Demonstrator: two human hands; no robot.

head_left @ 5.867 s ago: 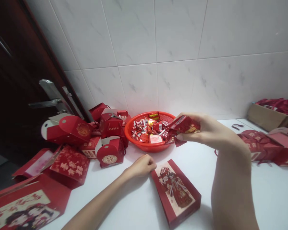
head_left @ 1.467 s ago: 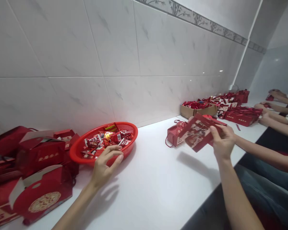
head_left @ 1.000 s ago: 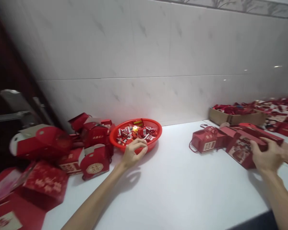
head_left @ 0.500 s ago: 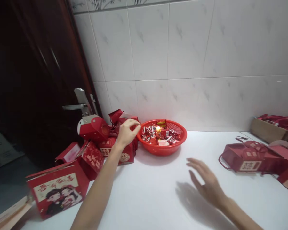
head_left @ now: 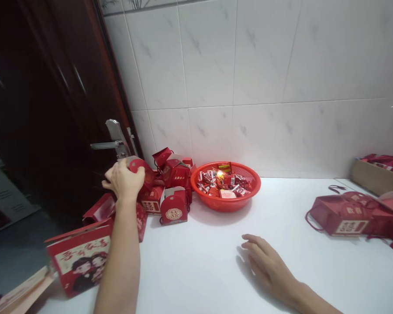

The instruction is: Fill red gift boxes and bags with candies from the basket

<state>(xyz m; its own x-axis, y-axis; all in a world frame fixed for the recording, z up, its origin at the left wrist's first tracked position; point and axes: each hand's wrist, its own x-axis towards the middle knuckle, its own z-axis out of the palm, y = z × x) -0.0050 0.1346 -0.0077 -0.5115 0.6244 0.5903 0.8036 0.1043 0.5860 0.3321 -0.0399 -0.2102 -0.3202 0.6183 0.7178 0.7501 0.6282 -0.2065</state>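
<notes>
"So, what has the left hand (head_left: 123, 179) got?"

"It grasps a red gift box (head_left: 145, 178), fingers curled over the flapped end and thumb along the side."

"Which way does that box point?"

"Its long axis seems to run left to right, the visible end towards the red plastic colander (head_left: 225, 206). The hand hides the rest. It lies among the piled boxes (head_left: 173, 208), in front of the door handle (head_left: 105, 145)."

"And the right hand (head_left: 271, 271)?"

"Released, fingers loosely bent over the white tabletop (head_left: 196, 266)."

"What's in the colander?"

"Wrapped sweets (head_left: 215, 185), mostly red, with a yellowish packet at the back and a pale pink one in front. At far right, a cardboard carton (head_left: 376, 177) holds dark red material."

"Anything inside the gift box?"

"Can't tell; the hand covers its opening. The bow-topped red box (head_left: 352, 214) is lying lengthwise across the table's right side."
</notes>
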